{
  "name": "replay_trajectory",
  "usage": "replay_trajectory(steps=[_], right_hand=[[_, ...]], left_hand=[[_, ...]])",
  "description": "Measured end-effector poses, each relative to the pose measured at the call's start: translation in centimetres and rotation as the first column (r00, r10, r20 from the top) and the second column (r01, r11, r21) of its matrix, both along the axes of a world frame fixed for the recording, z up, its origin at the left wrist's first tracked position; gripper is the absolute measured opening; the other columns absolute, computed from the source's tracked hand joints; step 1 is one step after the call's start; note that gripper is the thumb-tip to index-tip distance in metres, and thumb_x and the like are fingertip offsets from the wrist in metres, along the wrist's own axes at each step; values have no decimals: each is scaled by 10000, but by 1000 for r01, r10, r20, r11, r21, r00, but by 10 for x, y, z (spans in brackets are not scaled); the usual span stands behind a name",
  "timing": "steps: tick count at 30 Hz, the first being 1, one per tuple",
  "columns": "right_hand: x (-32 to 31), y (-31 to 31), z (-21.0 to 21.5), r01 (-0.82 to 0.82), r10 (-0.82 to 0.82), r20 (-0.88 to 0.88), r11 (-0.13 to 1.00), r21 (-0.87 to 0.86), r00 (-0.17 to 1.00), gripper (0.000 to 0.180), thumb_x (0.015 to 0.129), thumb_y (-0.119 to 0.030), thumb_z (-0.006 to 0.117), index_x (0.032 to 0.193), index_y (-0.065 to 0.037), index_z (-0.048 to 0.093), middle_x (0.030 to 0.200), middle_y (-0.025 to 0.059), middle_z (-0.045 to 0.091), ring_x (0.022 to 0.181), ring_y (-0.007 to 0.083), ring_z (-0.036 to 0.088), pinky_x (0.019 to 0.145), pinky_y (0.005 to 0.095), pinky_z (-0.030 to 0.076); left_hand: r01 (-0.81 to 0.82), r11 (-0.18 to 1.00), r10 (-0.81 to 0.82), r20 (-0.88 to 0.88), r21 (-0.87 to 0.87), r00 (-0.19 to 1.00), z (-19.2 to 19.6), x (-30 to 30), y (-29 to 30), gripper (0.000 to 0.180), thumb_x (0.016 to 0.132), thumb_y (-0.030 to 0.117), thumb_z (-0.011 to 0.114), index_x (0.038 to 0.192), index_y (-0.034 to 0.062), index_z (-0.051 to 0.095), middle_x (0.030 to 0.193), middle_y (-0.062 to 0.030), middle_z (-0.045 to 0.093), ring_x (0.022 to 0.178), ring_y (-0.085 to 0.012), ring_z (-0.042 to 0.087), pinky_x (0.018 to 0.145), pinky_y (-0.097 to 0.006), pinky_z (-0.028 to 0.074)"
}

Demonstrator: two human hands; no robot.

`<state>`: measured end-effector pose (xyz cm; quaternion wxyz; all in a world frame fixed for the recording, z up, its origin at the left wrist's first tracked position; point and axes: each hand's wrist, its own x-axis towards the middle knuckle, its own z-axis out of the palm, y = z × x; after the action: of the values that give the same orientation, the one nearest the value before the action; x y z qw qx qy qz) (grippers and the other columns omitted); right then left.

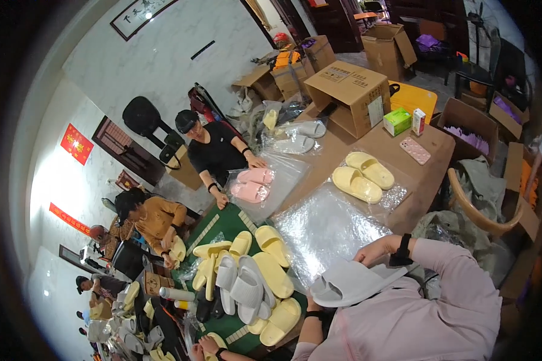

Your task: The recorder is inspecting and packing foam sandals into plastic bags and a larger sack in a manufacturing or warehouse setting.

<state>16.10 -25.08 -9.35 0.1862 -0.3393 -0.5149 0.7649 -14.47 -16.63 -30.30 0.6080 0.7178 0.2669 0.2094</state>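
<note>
Right hand and left hand both closed on a grey slipper, gripping opposite ends, held just below a clear plastic bag lying on the desk, yellow slippers beyond that bag.

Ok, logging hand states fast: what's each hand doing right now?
Left hand: gripping the heel end of the grey slipper.
Right hand: closed on the same slipper's far edge, above the clear plastic bag.
</note>
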Motion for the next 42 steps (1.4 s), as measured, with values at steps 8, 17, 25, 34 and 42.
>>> replay_trajectory(steps=[8,17,25,34,42], right_hand=[[-6,-5,14,26,-28,-49,999,-44,998,337,859,-209,566,1108,17,557,970,-33,600,857,61,511,765,227,412],[-5,-5,7,23,-25,-28,996,-81,999,305,848,-205,577,1059,15,583,918,-31,606,808,59,518,729,227,421],[-10,-6,7,33,-37,-45,996,-86,998,295,846,-194,580,1059,9,586,945,-27,610,820,67,530,738,225,424],[-8,-9,16,78,-81,-39,993,-85,996,296,837,-203,591,1056,-4,603,928,-30,617,793,64,533,717,219,426],[-5,-4,12,41,-42,-11,997,-68,999,336,845,-201,587,1096,21,569,972,-16,608,845,70,526,762,231,422]], left_hand=[[-26,680,143,98,-732,985,20,4,8,463,924,336,285,1315,96,348,1251,-95,463,1119,-254,445,936,-380,372],[338,722,442,-778,604,447,96,30,13,552,838,395,445,1333,168,357,1322,-124,389,1079,-333,465,864,-404,400],[571,615,345,-837,544,425,70,19,22,560,828,440,438,1345,250,337,1395,-133,296,1259,-319,312,995,-511,257],[527,653,327,-831,543,451,79,25,17,474,838,325,457,1294,206,404,1227,-127,442,1138,-310,421,946,-499,316],[482,535,439,-716,694,543,82,22,4,239,798,277,474,974,152,574,948,-62,534,919,-274,519,743,-443,416]])
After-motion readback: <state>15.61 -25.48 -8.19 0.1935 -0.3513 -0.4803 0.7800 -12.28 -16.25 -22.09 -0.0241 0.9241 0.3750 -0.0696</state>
